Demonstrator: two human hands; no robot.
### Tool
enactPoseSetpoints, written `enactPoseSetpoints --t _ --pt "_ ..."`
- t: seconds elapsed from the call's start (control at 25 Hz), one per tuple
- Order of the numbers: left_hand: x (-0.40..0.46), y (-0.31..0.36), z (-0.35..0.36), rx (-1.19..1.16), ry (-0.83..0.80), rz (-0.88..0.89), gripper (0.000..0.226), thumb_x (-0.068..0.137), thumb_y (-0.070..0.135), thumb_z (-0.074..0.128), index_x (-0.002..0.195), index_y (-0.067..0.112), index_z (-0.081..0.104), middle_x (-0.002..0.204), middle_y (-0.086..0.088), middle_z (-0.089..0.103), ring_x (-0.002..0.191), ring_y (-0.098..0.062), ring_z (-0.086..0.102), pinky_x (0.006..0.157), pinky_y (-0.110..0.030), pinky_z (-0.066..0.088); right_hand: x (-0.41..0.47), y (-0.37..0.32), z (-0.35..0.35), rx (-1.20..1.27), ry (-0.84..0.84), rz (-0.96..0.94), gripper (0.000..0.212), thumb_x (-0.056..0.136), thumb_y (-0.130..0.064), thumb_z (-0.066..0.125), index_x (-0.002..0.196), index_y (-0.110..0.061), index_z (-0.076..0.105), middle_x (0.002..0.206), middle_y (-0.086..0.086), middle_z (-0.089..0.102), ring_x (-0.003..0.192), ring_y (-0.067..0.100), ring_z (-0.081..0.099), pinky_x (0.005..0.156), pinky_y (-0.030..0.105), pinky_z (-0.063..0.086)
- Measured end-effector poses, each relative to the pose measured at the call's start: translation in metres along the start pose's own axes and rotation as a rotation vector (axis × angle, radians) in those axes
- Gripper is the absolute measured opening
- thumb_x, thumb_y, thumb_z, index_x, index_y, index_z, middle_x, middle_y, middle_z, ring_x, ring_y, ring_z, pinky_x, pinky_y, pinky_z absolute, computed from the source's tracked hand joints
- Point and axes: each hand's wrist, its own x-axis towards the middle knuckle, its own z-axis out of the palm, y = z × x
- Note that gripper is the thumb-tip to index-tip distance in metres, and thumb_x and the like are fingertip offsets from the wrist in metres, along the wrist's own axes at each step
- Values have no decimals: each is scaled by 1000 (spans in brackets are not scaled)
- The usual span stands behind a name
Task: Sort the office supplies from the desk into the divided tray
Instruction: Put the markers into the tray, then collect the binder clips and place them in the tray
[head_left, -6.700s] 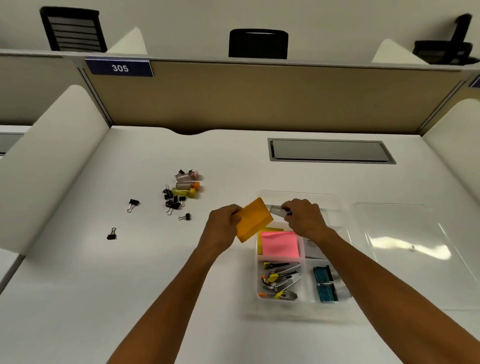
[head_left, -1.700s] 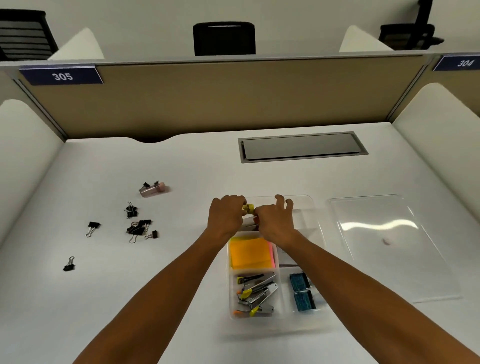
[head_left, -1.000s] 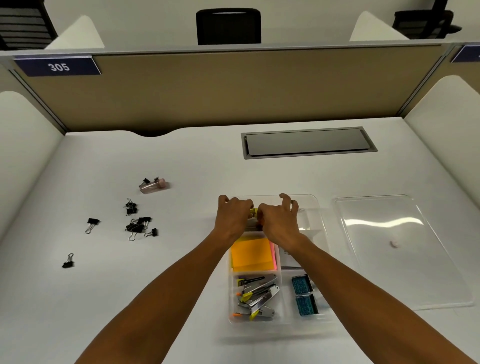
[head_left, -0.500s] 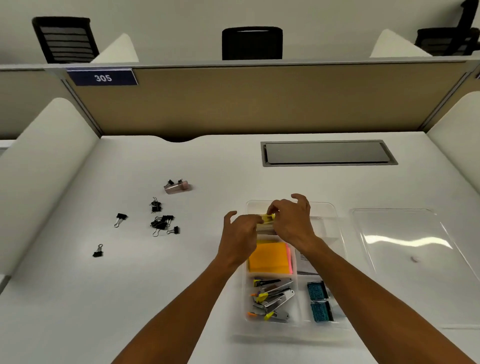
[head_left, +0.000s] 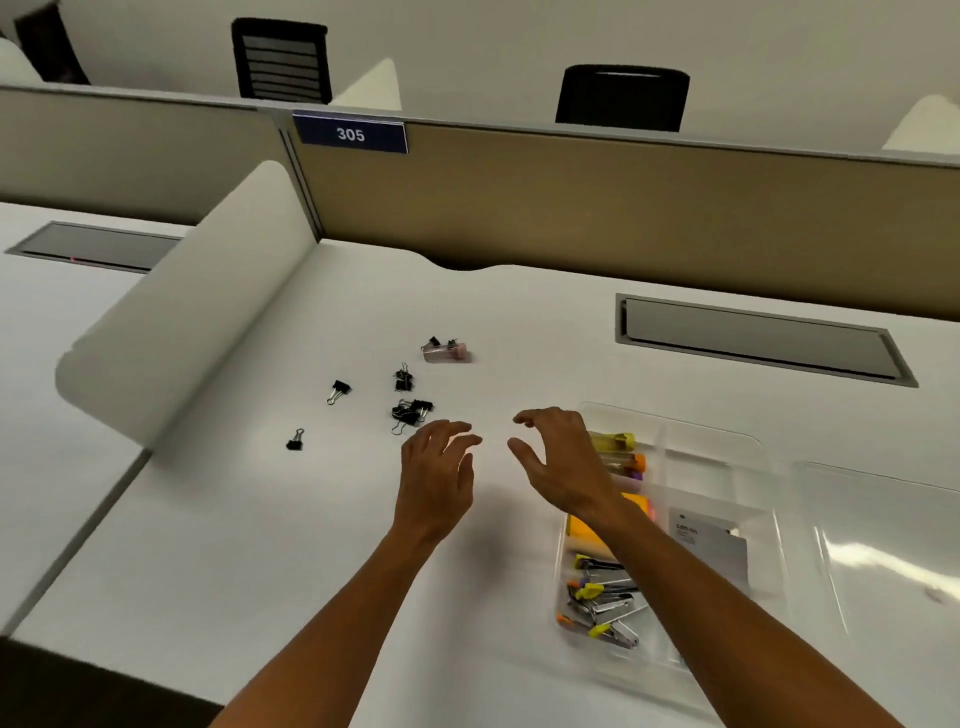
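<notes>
Both hands hover empty, fingers loosely spread: left hand (head_left: 436, 478), right hand (head_left: 558, 460). The tray (head_left: 675, 431) sits just right of the right fingers. Black clips (head_left: 410, 410) lie just beyond the left fingertips, a pink tube (head_left: 447, 352) farther off. Next, I'd say, pinch up clips.

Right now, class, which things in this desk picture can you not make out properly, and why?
- Orange sticky notes: partly hidden by the right hand's forearm.
- Card in the tray: print too small and blurred.
- Clear lid: cut off by the right edge.
- Pink-capped tube: contents blurred.
- Clips: clumped, uncountable.
</notes>
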Motion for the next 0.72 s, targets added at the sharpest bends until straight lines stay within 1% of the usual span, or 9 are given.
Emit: enactPoseSetpoints --t 0.12,0.24,0.36,0.4,0.48,0.56,0.64,0.72 --pt "-8 -36 -17 -15 49 -94 34 83 6 63 115 18 63 125 -1 58 122 -22 48 101 -38 42 11 -17 20 36 -67 -73 43 93 -43 59 131 -24 54 131 -2 55 125 18 41 105 34 38" --pt "-13 -83 -34 -20 115 -228 36 82 5 64 116 17 62 129 -2 54 123 -25 45 103 -41 39 29 -34 36 32 -93 -136 45 92 -42 61 132 -23 53 131 -2 53 125 19 41 106 31 37" --pt "-15 -130 -45 78 133 -415 39 79 13 68 118 17 61 133 -5 51 125 -30 43 107 -47 33 52 -50 48 12 -103 -171 48 91 -44 61 134 -24 51 132 -2 52 125 20 41 105 31 37" --pt "-15 -145 -46 130 114 -485 43 79 18 70 120 15 58 135 -8 48 127 -33 42 109 -49 30 61 -56 53 5 -116 -177 50 91 -45 61 135 -24 50 133 -2 51 126 20 41 105 33 38" --pt "-15 -167 -41 215 24 -627 61 78 33 72 130 11 49 141 -15 40 130 -40 34 110 -54 24 76 -66 62 -5 -154 -180 54 90 -46 62 138 -25 47 136 -2 48 128 21 38 105 34 39" --pt "-12 -181 -31 203 -71 -724 77 81 44 68 140 5 37 147 -21 31 136 -47 23 113 -58 19 92 -73 74 -1 -201 -167 62 88 -46 64 142 -24 43 141 -1 44 134 21 33 107 34 38" --pt "-6 -187 -23 176 -96 -699 83 86 49 61 147 4 26 152 -22 23 142 -46 13 117 -55 11 104 -75 86 -14 -225 -149 73 86 -49 66 147 -22 36 150 3 36 141 23 23 113 37 33" --pt "6 -190 -16 168 -98 -617 84 88 52 56 149 7 20 155 -20 20 145 -41 10 119 -51 9 116 -70 99 -66 -272 -123 86 84 -55 65 153 -21 26 158 5 24 148 25 12 119 39 21"
